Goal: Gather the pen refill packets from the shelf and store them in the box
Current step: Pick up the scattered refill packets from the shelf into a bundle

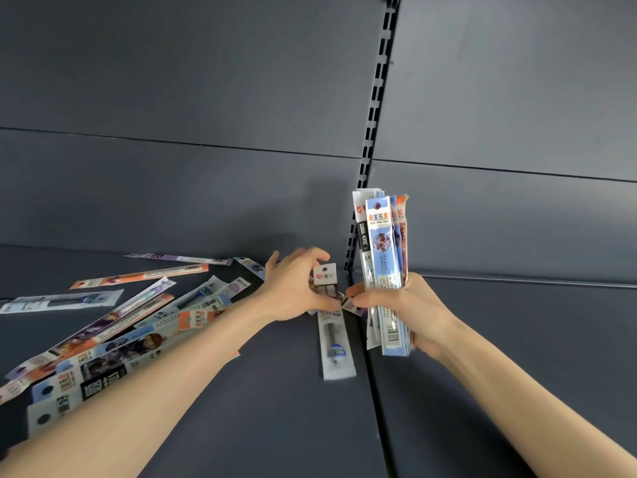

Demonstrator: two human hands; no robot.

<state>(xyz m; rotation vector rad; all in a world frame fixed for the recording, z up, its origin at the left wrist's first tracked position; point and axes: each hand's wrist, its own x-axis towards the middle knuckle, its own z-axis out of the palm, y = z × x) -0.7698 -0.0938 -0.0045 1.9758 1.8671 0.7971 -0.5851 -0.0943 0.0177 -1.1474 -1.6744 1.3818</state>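
My right hand (410, 305) grips an upright bundle of pen refill packets (382, 257), blue, white and orange, near the shelf's back upright. My left hand (293, 288) holds a single white packet (332, 336) upright beside that bundle; its lower end hangs below my fingers. The fingertips of both hands almost meet at this packet. Several more packets (113, 326) lie scattered flat on the dark shelf to the left, partly hidden under my left forearm. No box is in view.
The dark grey shelf board (275, 408) has a seam running down the middle. A slotted black upright (375, 108) splits the grey back panel. The right shelf section (517, 339) holds nothing visible.
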